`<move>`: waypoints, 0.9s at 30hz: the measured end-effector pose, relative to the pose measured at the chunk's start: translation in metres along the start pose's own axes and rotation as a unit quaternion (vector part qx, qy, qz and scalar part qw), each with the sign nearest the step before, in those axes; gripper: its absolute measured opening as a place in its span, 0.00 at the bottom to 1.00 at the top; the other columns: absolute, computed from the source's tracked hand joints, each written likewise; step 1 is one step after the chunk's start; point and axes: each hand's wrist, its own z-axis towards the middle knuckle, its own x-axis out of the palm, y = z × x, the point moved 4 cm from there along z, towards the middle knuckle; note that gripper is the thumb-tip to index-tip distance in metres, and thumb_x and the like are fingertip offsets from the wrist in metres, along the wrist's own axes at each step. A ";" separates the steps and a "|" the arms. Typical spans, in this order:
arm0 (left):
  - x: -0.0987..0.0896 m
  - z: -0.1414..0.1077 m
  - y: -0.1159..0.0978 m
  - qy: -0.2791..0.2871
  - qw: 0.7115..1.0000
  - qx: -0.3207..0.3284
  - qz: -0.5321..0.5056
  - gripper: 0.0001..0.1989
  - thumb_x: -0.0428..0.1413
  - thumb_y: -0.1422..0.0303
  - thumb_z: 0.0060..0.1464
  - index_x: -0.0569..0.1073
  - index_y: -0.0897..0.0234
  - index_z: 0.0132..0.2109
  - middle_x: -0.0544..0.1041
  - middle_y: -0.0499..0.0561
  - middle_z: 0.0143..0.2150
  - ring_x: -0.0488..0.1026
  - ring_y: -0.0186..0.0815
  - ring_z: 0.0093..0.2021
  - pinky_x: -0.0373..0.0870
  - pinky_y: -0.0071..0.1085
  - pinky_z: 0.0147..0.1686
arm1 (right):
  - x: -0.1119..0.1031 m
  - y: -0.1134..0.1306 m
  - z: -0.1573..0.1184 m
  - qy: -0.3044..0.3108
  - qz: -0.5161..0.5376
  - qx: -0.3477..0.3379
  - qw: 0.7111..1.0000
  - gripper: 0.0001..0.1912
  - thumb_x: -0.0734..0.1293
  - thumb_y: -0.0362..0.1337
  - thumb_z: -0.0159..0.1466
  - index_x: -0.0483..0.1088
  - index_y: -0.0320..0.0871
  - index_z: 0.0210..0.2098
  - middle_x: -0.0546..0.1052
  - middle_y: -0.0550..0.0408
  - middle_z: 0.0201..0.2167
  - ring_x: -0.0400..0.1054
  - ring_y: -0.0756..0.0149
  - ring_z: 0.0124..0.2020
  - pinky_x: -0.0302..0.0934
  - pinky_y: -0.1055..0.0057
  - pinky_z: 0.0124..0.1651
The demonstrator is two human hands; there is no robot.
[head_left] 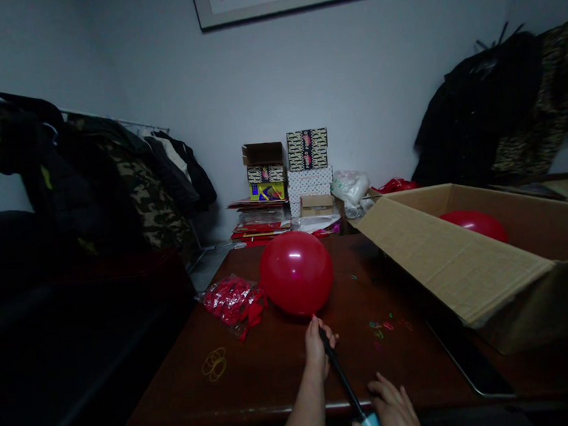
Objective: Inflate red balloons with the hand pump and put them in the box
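A round, glossy red rubber balloon (pixel 297 274) sits at 12 o'clock from the hands, above the far half of a dark reddish-brown wooden table (pixel 180 395). Its narrow neck points toward the person, fitted over the tip of a slim black hand pump (pixel 341 378).

The left hand (pixel 316 352) is closed in a narrow pinch around the balloon's neck and the pump's tip. The right hand (pixel 393 408) is low at the bottom edge, partly cut off, with its fingers spread. Its thumb side lies by the pump's pale blue handle (pixel 371 425), but whether it grips the handle cannot be told.

The balloon looks very light, soft and slick, its thin skin taut and easily burst. The neck looks like the safest place to take hold, not the shiny body.

At 10 o'clock, a clear plastic bag of limp red balloons (pixel 232 302) lies just beside it. A loose cluster of yellow rubber bands (pixel 214 365) lies at 9 o'clock. Tiny multicoloured rubber bands (pixel 382 326) are scattered at 2 o'clock. Beyond them, a large open cardboard box (pixel 461 246) holds a second red balloon (pixel 474 224). Stacked patterned boxes (pixel 307 150) stand against the far wall at 12 o'clock.
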 end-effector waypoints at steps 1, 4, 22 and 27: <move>0.000 0.001 0.000 -0.002 1.000 -0.002 0.002 0.22 0.54 0.47 0.45 0.58 0.61 0.28 0.61 0.38 0.13 0.54 0.24 0.11 0.63 0.30 0.24 | -0.003 0.004 0.004 0.007 0.007 -0.005 1.000 0.25 0.61 0.54 0.54 0.72 0.41 0.40 0.68 0.44 0.53 0.51 0.47 0.60 0.38 0.47 0.61; 0.000 0.002 0.001 -0.005 1.000 -0.008 0.006 0.23 0.55 0.46 0.44 0.58 0.61 0.28 0.61 0.38 0.13 0.54 0.25 0.11 0.63 0.29 0.24 | -0.013 0.016 0.015 0.020 0.023 -0.011 0.999 0.26 0.58 0.54 0.57 0.71 0.40 0.42 0.66 0.44 0.54 0.49 0.49 0.61 0.36 0.48 0.62; 0.000 0.001 -0.001 -0.017 0.999 0.010 0.035 0.24 0.55 0.45 0.42 0.59 0.61 0.27 0.62 0.38 0.12 0.54 0.25 0.09 0.62 0.29 0.22 | -0.015 0.034 0.048 -0.039 0.015 0.000 0.999 0.24 0.60 0.49 0.57 0.70 0.38 0.44 0.69 0.43 0.50 0.52 0.50 0.59 0.38 0.51 0.62; -0.002 0.000 0.000 -0.016 0.999 0.020 0.035 0.22 0.55 0.47 0.43 0.59 0.61 0.27 0.61 0.38 0.12 0.54 0.24 0.09 0.63 0.30 0.23 | 0.008 0.003 0.006 -0.026 -0.010 -0.015 1.000 0.23 0.63 0.51 0.54 0.72 0.41 0.40 0.71 0.44 0.50 0.54 0.47 0.58 0.41 0.48 0.61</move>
